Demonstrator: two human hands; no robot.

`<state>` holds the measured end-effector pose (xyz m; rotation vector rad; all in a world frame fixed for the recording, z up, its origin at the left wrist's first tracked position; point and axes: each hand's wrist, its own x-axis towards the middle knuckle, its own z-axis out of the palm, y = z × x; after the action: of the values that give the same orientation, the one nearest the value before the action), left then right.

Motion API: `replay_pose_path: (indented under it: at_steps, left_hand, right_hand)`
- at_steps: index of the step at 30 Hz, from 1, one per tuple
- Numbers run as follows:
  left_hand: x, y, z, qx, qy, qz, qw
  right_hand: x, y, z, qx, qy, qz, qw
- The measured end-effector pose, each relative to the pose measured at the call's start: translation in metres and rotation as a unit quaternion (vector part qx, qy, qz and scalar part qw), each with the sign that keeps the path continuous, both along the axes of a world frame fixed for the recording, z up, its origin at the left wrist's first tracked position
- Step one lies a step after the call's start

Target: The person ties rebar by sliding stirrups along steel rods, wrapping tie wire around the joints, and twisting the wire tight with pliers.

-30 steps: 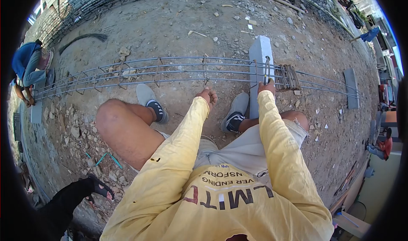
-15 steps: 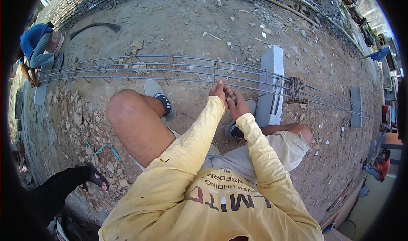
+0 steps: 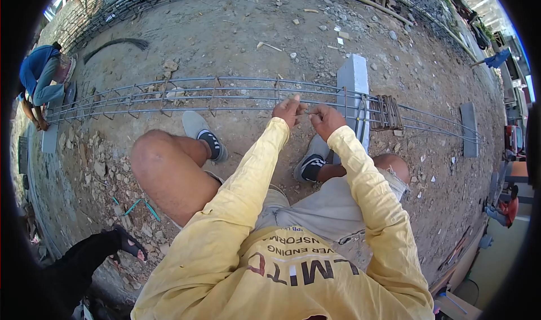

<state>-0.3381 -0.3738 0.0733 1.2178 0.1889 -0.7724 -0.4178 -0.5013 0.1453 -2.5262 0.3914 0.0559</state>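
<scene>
A long rebar cage (image 3: pixel 191 98) of straight bars and square stirrups runs across in front of me. Its right part rests on a light grey block (image 3: pixel 353 78). Just on my side of the cage, my left hand (image 3: pixel 289 111) is closed, with its fingers near the lower bar. My right hand (image 3: pixel 328 121) pinches beside it, a small gap to the right. Between the fingertips runs a short thin wire (image 3: pixel 307 113), small and hard to see. Several stirrups (image 3: pixel 386 112) are bunched together on the bars right of the block.
Another grey block (image 3: pixel 469 129) supports the bars at far right. A person in blue (image 3: pixel 39 72) crouches at the cage's left end, hands by a block (image 3: pixel 51 137). A bundle of dark wire (image 3: pixel 115 45) lies on the rubble-strewn ground. Someone's sandaled foot (image 3: pixel 131 243) is at lower left.
My hands have moved apart, the right one going right and the left one slightly left. The view has shifted a little; the cage stays in place.
</scene>
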Motion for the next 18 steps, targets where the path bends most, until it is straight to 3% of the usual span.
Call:
replay_pose_path:
  at_steps: [2, 3, 5, 6, 8, 11, 15, 18]
  left_hand:
    - [0.013, 0.003, 0.020, 0.078, -0.029, -0.085, 0.993]
    - [0.025, 0.004, 0.008, 0.112, -0.080, -0.120, 0.983]
    - [0.057, 0.008, -0.026, 0.177, -0.182, -0.191, 0.948]
    - [0.070, 0.011, -0.027, 0.231, -0.239, -0.171, 0.927]
    - [0.094, 0.020, -0.025, 0.336, -0.347, -0.128, 0.866]
    - [0.129, 0.028, -0.006, 0.486, -0.407, -0.251, 0.732]
    - [0.150, 0.022, -0.025, 0.546, -0.459, -0.365, 0.598]
    - [0.164, 0.011, -0.048, 0.503, -0.450, -0.418, 0.608]
  right_hand:
    - [0.018, -0.022, 0.024, -0.045, 0.016, 0.005, 0.999]
    - [0.027, -0.029, 0.050, -0.051, 0.081, 0.004, 0.995]
    - [0.042, -0.050, 0.066, -0.094, 0.089, 0.017, 0.991]
    - [0.046, -0.060, 0.069, -0.110, 0.093, 0.024, 0.989]
    - [0.050, -0.071, 0.066, -0.105, 0.087, 0.004, 0.991]
    - [0.064, -0.088, 0.046, -0.092, 0.108, 0.042, 0.989]
    - [0.080, -0.081, 0.053, -0.072, 0.132, 0.032, 0.988]
    - [0.089, -0.092, 0.056, -0.066, 0.113, 0.037, 0.991]
